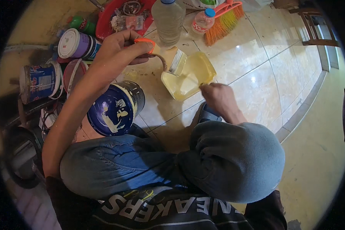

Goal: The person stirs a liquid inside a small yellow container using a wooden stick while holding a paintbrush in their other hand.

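My left hand (pixel 122 48) is closed round the orange handle of a flat paintbrush (pixel 177 61). Its wide metal band and bristles reach over the far left side of a pale yellow, squarish plastic container (pixel 174 91). Cream-yellow paint coats the inside of that container, which rests on the tiles. At the container's near right edge is my right hand (pixel 219 99), fingers pinched together and slightly blurred. Whether they grip the rim or a thin tool over it, I cannot make out.
A dark blue paint bucket (pixel 112 111) smeared with cream paint stands near my left knee. More tubs, including a purple one (pixel 77 45), crowd the left. Beyond the container are a large clear bottle (pixel 168 23), a blue-capped bottle (pixel 203 22), a broom (pixel 225 25) and a red dustpan (pixel 108 19).
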Available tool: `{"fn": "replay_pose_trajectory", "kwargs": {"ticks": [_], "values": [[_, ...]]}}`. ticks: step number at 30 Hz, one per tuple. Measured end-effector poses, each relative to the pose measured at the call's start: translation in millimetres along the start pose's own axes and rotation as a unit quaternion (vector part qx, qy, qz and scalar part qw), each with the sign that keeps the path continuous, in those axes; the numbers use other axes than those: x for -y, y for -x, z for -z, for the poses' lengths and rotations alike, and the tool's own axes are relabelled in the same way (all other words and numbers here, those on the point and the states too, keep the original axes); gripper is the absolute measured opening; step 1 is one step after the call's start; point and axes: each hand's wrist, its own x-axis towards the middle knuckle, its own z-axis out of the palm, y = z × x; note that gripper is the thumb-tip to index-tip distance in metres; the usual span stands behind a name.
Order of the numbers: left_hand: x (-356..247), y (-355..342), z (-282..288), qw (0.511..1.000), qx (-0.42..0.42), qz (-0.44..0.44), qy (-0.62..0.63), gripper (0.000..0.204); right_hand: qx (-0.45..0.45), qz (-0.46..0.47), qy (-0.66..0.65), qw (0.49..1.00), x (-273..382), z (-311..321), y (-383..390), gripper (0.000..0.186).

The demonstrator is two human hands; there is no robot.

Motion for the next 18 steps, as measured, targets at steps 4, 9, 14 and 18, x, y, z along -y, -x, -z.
{"fn": "replay_pose_trajectory", "kwargs": {"ticks": [4, 9, 14, 18], "values": [[6, 4, 4, 1.000, -0.013, -0.007, 0.006, 0.025, 0.027, 0.028, -0.013, 0.999, 3, 7, 5, 0.009], [-2, -2, -2, 1.000, 0.004, -0.003, 0.000, 0.024, -0.047, -0.084, 0.057, 0.994, -30, 28, 2, 0.012], [1, 2, 0, 1.000, -0.005, 0.003, 0.006, 0.023, 0.021, 0.035, 0.016, 0.999, 13, 2, 1, 0.010], [0, 2, -2, 1.000, -0.003, -0.004, -0.001, 0.023, 0.017, 0.046, 0.014, 0.999, -6, -2, 9, 0.009]]}}
